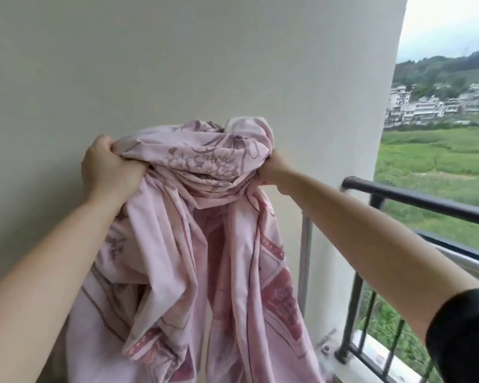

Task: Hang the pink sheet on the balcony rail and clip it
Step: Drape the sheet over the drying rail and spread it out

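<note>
Aloft, the pink sheet (pixel 183 233) sags, gripped between left hand (pixel 108 167) and right hand (pixel 274 171).

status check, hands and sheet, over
Left hand and right hand both gripping the pink sheet, bunched, held up. Not yet on the rail, which is off to the right. No clips in view.

The sheet (pixel 194 244) hangs bunched in front of the wall (pixel 177 64), gripped at its upper left by the left hand (pixel 108 167) and at its upper right by the right hand (pixel 274 172). The remainder falls between and below both forearms. The balcony rail (pixel 426 201) lies right of the sheet and apart from it, beyond the right forearm, with a field (pixel 440 161) behind the rail and buildings (pixel 426 105) behind the field.
</note>
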`<state>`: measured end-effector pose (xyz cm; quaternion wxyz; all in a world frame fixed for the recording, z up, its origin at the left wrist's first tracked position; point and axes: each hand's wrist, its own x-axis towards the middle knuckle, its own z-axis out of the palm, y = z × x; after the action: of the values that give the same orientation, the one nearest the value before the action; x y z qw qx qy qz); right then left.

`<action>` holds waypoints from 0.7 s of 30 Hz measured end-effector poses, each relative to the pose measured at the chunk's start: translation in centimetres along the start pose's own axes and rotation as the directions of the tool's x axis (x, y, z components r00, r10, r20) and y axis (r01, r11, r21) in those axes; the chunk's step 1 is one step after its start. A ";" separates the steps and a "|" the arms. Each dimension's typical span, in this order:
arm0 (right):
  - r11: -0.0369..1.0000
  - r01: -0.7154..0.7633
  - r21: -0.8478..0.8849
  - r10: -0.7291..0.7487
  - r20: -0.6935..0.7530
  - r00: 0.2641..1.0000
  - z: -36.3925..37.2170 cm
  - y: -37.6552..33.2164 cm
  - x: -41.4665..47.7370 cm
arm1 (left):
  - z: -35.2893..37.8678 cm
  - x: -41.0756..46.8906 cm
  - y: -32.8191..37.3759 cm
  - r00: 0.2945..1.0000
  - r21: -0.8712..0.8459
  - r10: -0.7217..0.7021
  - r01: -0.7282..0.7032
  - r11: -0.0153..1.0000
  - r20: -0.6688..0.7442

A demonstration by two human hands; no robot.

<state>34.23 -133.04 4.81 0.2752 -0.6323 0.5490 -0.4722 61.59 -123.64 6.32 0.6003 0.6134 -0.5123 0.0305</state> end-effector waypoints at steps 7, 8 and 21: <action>0.972 0.193 0.137 -0.160 -0.218 0.963 -2.0 -0.1 5.1 | 6.0 -2.8 0.7 0.991 -0.136 -0.014 0.032 0.990 0.135; 0.971 0.209 0.112 -0.179 -0.232 0.956 -3.0 0.6 5.9 | 7.2 -3.2 1.2 0.987 -0.140 -0.018 0.041 0.989 0.161; 0.897 -0.111 -0.428 -0.061 -0.368 0.928 -21.6 4.7 -0.1 | 15.3 -9.6 8.9 0.806 -0.258 0.093 0.077 0.963 0.585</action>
<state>12.81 -130.39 9.42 0.0216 -0.5698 0.6920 -0.4428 42.25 -127.56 2.13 0.4883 0.5026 -0.6755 -0.2293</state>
